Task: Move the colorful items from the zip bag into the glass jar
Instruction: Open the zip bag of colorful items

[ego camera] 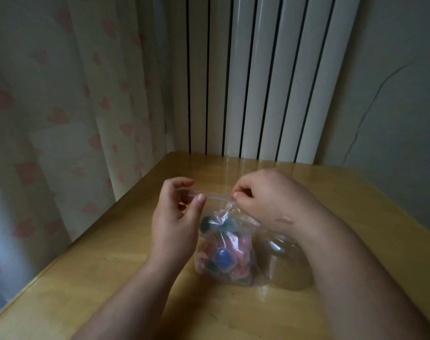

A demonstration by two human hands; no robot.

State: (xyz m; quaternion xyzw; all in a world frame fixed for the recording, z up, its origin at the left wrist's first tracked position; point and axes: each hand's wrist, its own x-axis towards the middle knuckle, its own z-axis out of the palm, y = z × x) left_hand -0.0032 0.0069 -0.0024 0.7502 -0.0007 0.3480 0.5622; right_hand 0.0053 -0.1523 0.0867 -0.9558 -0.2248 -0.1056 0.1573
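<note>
I hold the zip bag (223, 244) upright on the tabletop (106, 271). My left hand (176, 217) and right hand (265, 200) each pinch one end of its sealed top strip, fingers closed on it, I think to pull it open. The colorful items (223, 256) are still inside. The glass jar (282, 263) stands just beside, partly hidden under my right forearm, which blocks its mouth.

Two bare hands raised side by side, both pinching.
The left hand (178, 212) presses thumb against curled fingers, palm turned inward; the right hand (263, 197) is fisted, thumb and forefinger nipped together, forearms reaching forward.
</note>
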